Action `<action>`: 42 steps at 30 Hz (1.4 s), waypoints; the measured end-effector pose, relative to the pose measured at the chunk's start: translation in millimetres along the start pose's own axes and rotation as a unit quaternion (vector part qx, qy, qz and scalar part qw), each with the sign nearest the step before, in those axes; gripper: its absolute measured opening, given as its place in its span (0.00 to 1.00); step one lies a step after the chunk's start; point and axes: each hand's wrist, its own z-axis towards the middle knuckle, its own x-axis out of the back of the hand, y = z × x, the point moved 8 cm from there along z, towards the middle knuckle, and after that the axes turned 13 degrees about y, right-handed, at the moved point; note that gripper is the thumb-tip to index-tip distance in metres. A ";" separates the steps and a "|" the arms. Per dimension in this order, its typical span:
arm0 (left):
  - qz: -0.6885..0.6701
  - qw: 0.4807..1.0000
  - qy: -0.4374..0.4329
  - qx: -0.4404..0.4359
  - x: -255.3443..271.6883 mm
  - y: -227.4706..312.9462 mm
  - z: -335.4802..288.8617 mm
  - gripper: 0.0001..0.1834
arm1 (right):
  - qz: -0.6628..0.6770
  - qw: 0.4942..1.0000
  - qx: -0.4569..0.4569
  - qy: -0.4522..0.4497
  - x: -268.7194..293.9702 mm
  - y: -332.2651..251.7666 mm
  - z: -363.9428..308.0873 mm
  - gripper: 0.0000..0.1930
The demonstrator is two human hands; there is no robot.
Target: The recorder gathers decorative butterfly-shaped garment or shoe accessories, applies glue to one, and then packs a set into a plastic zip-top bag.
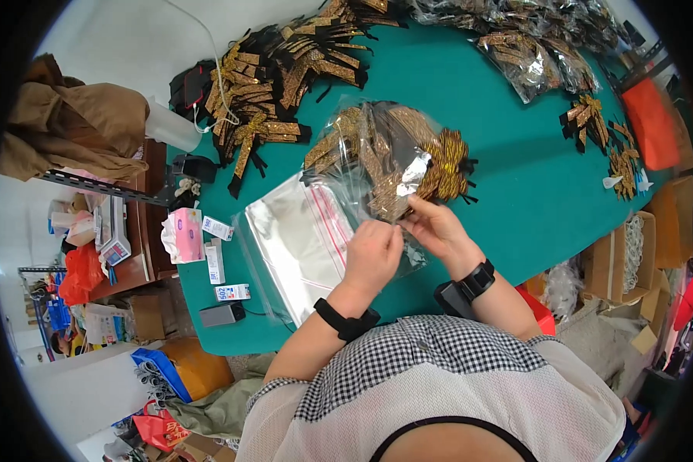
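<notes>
Your left hand (372,252) is curled into a loose fist, its fingers pinching the lower edge of a clear plastic bag (377,150) that you hold up over the green table (508,177), and your right hand (436,223) grips the same bag from the other side, thumb and fingers closed on the film just under the gold and black glitter bows (443,165) packed inside it. The bag is lifted off the table and tilted away from you, with 1 bow bunched at its right end, black ribbon tails poking out past the film. Just below and left of your hands lies a stack of flat empty clear bags (296,239) with red strips along their flaps, flat on the table and apart from the held bag. Further off at the far left edge of the table sits a heap of loose gold and black bows (277,85), and at the far right corner are more filled bags (531,58) and a few loose bows (589,119). Near the left edge you have a pink tissue pack (186,235) and small white boxes (217,258) beside it. You wear a black band on each wrist
</notes>
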 end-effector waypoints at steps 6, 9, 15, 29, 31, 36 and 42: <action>-0.020 1.000 -0.007 0.004 -7.6 -2.3 -8.6 0.08 | 0.026 0.996 -0.079 0.027 -16.9 18.6 -6.8 0.09; -0.017 1.000 -0.019 -0.004 -5.3 -1.0 -3.5 0.07 | 0.010 0.999 -0.036 0.006 -11.0 20.8 12.1 0.12; -0.064 0.994 0.018 0.086 0.9 -32.1 -9.3 0.06 | -0.099 0.991 -0.086 -0.015 -33.3 30.7 -4.3 0.09; -0.469 0.759 0.123 0.435 -11.0 -119.0 -9.7 0.09 | -0.595 0.726 0.340 -0.059 -48.6 -0.9 -44.7 0.14; -0.454 0.754 0.127 0.456 -6.5 -121.2 -11.0 0.10 | -0.346 0.881 0.317 0.051 -6.7 -29.2 -50.5 0.17; -0.443 0.749 0.108 0.481 -10.2 -110.9 -12.2 0.10 | -0.324 0.882 0.303 0.157 58.6 -53.8 -0.7 0.23; -0.431 0.752 0.103 0.488 -7.4 -106.6 -8.0 0.10 | -0.403 0.906 0.018 0.126 67.1 -14.5 16.9 0.27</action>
